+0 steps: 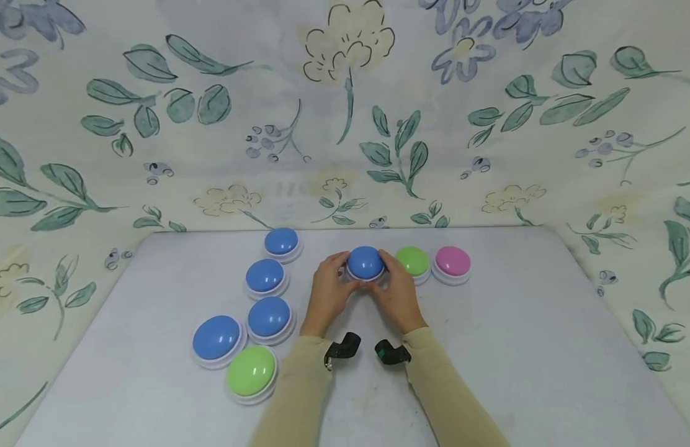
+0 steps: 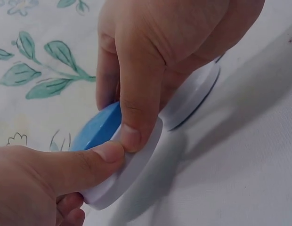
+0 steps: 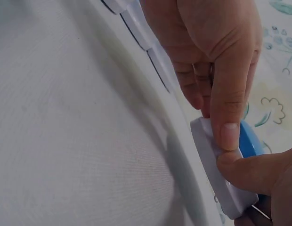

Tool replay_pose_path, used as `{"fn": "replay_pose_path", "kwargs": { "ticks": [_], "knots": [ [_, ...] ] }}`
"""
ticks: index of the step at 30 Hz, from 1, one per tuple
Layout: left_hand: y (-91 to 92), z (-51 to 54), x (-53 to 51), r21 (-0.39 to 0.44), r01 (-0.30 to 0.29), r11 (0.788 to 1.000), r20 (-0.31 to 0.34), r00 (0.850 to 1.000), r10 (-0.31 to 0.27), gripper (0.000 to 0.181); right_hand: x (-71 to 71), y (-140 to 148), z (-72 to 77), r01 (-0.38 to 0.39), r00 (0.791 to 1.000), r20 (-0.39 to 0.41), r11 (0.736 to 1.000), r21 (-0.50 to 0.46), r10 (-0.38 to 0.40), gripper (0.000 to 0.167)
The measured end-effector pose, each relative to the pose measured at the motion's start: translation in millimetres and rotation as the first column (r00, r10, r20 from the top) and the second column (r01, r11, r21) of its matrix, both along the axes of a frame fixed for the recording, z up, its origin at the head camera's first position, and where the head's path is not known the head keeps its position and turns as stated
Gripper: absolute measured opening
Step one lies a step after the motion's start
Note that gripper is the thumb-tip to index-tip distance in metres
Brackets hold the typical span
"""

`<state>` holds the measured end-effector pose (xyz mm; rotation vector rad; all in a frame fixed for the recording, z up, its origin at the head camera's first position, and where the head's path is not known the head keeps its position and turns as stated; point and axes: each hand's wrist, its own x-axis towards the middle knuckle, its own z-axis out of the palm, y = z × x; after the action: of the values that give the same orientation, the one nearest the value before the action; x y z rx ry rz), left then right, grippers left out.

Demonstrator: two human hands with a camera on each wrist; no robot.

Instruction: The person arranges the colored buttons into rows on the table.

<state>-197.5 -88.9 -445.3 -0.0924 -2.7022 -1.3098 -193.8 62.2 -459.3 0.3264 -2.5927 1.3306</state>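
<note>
Both hands hold one blue-topped round button (image 1: 365, 262) with a white base at the back middle of the table. The left hand (image 1: 328, 292) grips its left side and the right hand (image 1: 399, 293) its right side, the thumbs meeting at the near edge. In the left wrist view, the left thumb (image 2: 85, 169) and right thumb (image 2: 136, 103) press on the white rim (image 2: 132, 176). The right wrist view has the left hand (image 3: 212, 47) above and the right hand (image 3: 268, 176) below. Whether the base touches the table cannot be told.
Right of the held button stand a green button (image 1: 413, 261) and a pink button (image 1: 453, 261). On the left are several blue buttons (image 1: 268, 316) and a green one (image 1: 251, 371). A floral cloth (image 1: 334, 155) rises behind the white table (image 1: 518, 360).
</note>
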Motion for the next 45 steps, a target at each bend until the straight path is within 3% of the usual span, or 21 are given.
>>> {"fn": "replay_pose_path", "kwargs": {
  "ticks": [11,20,28,45],
  "knots": [
    [2.8,-7.7,-8.2,-0.018,0.039,0.999,-0.018,0.999,-0.04,0.064,2.1,-1.4,-4.4,0.03,0.998,-0.062,0.999,0.015,-0.029,0.064],
    [4.3,-15.7,-10.3,-0.013,0.042,0.999,-0.005,0.999,-0.042,0.064,3.8,-6.2,-9.8,0.034,0.999,0.026,0.999,0.011,-0.034,0.066],
    [4.9,-17.2,-10.9,-0.016,0.051,0.999,-0.01,0.999,-0.051,0.064,3.0,-9.0,-14.1,0.038,0.999,0.031,0.999,0.033,-0.039,0.069],
    [2.9,-20.7,-13.4,-0.019,0.061,0.998,-0.036,0.997,-0.062,0.062,6.4,-20.7,-11.1,0.079,0.995,-0.056,0.996,0.042,-0.076,0.061]
  ]
}}
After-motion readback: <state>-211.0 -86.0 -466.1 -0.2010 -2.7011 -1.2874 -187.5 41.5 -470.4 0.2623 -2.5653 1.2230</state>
